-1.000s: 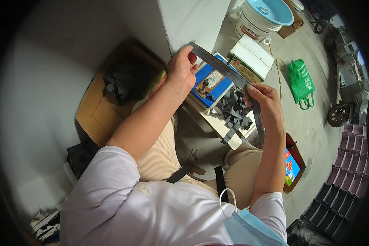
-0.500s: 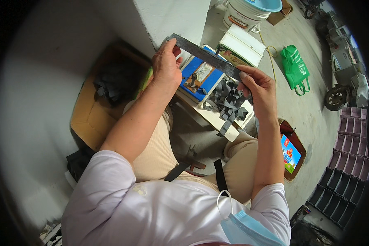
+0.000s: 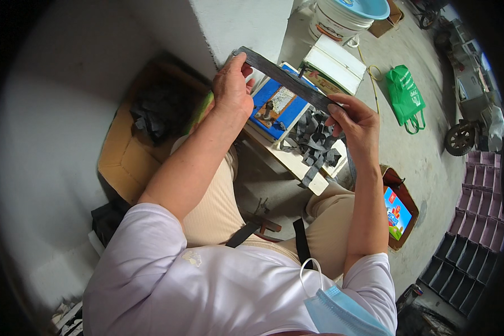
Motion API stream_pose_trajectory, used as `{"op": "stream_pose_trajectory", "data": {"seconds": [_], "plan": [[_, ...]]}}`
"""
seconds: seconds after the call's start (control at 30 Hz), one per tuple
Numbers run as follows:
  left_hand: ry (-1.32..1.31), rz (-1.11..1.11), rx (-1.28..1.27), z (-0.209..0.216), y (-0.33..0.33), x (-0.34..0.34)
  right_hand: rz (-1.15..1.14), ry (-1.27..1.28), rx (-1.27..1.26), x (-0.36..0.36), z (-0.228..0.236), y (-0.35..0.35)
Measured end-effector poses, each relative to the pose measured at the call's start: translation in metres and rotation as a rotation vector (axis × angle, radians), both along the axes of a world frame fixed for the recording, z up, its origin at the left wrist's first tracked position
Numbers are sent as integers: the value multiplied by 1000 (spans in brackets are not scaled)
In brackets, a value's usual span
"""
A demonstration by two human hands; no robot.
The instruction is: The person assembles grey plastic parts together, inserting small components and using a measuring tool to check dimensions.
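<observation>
Strip (image 3: 285, 77): dark grey and flat, stretched almost straight in mid-air, slanting down to the right above a low table (image 3: 271, 150).
Left hand (image 3: 231, 94): raised, thumb and fingers pinched on the upper end.
Right hand (image 3: 359, 126): well apart from the other, thumb and fingers clamped near the lower end.
Table: pale-topped, bearing a blue-topped case (image 3: 297, 119) with a worn, rusty-brown panel; beside it lies a tangled heap of dark strips (image 3: 313, 139), one hanging over the edge.
Cardboard box (image 3: 117, 163): open at the left, dark material (image 3: 155, 115) inside.
Floor (image 3: 431, 162): green bag (image 3: 404, 94) lying toward the right.
</observation>
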State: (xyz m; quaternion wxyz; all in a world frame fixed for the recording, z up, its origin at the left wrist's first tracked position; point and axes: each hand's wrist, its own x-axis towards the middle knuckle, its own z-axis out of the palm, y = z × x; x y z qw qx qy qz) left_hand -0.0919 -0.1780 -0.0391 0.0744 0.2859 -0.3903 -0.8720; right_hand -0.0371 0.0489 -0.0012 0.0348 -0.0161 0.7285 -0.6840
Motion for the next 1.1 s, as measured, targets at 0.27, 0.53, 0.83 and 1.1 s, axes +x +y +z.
{"op": "stream_pose_trajectory", "data": {"seconds": [0.27,0.53,0.83,1.1], "plan": [[-68,4,-1,-7,-3,-1,-9,-127,38,6,2,-6],[-169,-13,57,-12,-6,0,85,-341,-214,3,1,-6],[-200,11,85,-15,-3,-1,99,-335,-207,-4,-8,-2],[-220,2,78,-22,-6,-3,92,-337,-196,-7,-7,-6]]}}
